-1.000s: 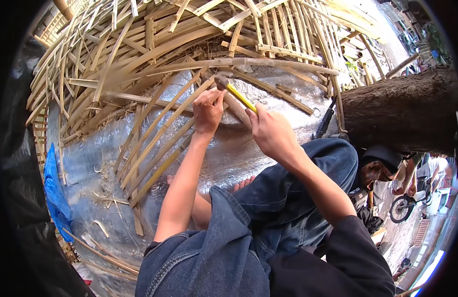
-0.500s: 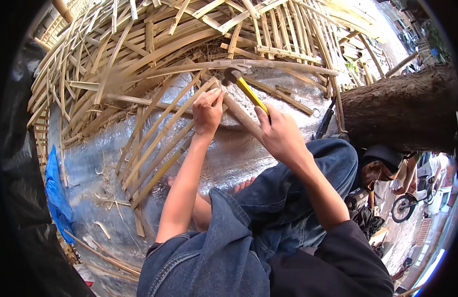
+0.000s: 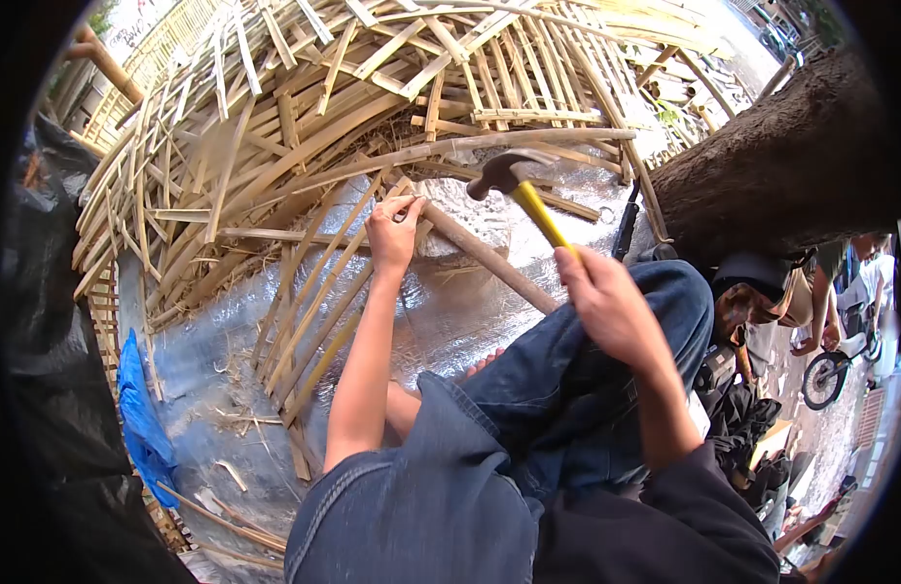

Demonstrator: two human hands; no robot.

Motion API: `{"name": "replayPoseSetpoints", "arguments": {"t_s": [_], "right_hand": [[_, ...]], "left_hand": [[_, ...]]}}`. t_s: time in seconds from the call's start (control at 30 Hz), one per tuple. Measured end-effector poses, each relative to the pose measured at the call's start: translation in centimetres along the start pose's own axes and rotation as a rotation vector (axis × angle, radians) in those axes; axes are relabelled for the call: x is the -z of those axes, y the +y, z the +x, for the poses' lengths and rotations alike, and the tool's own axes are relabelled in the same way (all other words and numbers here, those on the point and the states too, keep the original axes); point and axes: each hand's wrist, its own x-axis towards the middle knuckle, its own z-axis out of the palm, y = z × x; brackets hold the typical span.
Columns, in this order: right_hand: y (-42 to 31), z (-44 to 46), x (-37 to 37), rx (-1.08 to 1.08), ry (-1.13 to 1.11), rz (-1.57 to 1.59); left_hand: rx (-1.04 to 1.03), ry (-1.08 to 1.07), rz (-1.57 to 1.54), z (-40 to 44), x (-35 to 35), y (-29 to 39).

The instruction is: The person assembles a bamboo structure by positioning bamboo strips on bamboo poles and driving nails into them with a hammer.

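Observation:
My right hand [image 3: 614, 307] is closed around the yellow handle of a claw hammer [image 3: 540, 214]. The hammer's metal head is in the air, to the right of my left hand and apart from it. My left hand [image 3: 392, 234] has its thumb and fingers pinched together at the upper end of a round wooden pole [image 3: 489, 258]. Whatever sits in that pinch is too small to make out. Just left of the pole, a rack of thin bamboo strips [image 3: 319, 292] slants across the silvery sheet [image 3: 217, 341] on the ground.
A large pile of split bamboo slats [image 3: 353, 107] fills the far side. A thick tree trunk [image 3: 762, 165] stands at the right, with a person in a dark cap [image 3: 752, 277] below it. Blue plastic [image 3: 144, 419] and black sheeting [image 3: 52, 389] lie at the left.
The hammer has swung away to the right from near my left hand's fingertips. My left hand stays pinched at the pole's end. The whole view has shifted slightly.

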Motion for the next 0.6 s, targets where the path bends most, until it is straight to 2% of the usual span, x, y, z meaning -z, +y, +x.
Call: {"name": "replayPoseSetpoints", "arguments": {"t_s": [0.17, 0.27, 0.3, 0.43, 0.5, 0.57, 0.6], "right_hand": [[-7.4, -4.5, 8.6, 0.163, 0.087, -0.147], [-10.9, -5.0, 12.3, 0.282, 0.086, -0.352], [-12.6, -4.9, 13.0, 0.258, 0.073, -0.493], [-13.2, -1.1, 12.6, 0.628, 0.051, -0.871], [-14.0, 2.2, 10.3, 0.51, -0.032, -0.871], [-13.8, 6.2, 7.2, 0.552, -0.09, -0.914], [-13.7, 7.4, 5.2, 0.529, -0.123, -0.829]], "left_hand": [[-0.053, -0.018, -0.039, 0.3, 0.0, -1.0], [-0.13, -0.012, -0.005, 0.2, -0.3, -1.5], [-0.124, -0.013, -0.003, 0.1, -0.2, -1.4], [-0.142, -0.038, 0.084, 0.4, 0.1, -0.3], [-0.155, -0.066, 0.104, 0.5, 0.3, -0.3], [-0.171, -0.068, 0.112, 0.7, 0.4, -0.6], [-0.117, -0.105, 0.126, 0.6, 0.8, 0.0]]}}
